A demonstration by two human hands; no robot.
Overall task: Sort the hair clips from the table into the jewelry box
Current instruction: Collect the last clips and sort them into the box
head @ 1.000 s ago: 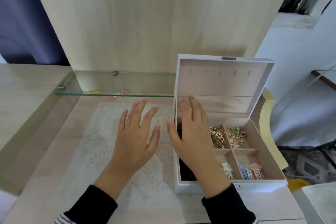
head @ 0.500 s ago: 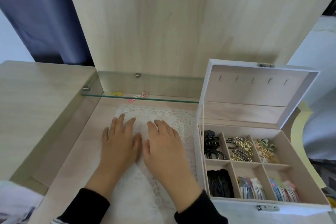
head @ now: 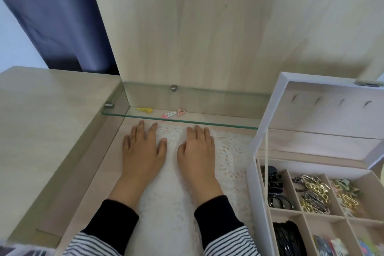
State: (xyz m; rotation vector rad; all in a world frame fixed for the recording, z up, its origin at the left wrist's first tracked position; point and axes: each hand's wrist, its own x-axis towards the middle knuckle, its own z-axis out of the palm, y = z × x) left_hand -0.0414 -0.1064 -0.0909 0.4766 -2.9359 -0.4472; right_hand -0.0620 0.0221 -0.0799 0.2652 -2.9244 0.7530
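The left hand [head: 143, 151] and right hand [head: 196, 151] are laid flat on the lace mat [head: 230, 151], fingers released, nothing grasped. Three hair clips [head: 168, 114] are seen near the glass shelf's [head: 218, 117] front edge, leftward. The jewelry box [head: 252, 189] is left open at the right edge.

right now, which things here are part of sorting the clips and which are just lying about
Part of the job:
- yellow clip
- pink and white clip
- rose-gold triangle clip
- jewelry box, lid up
- left hand and right hand, both flat, holding nothing

Just lying about:
- lace doily
- glass shelf
- blue curtain
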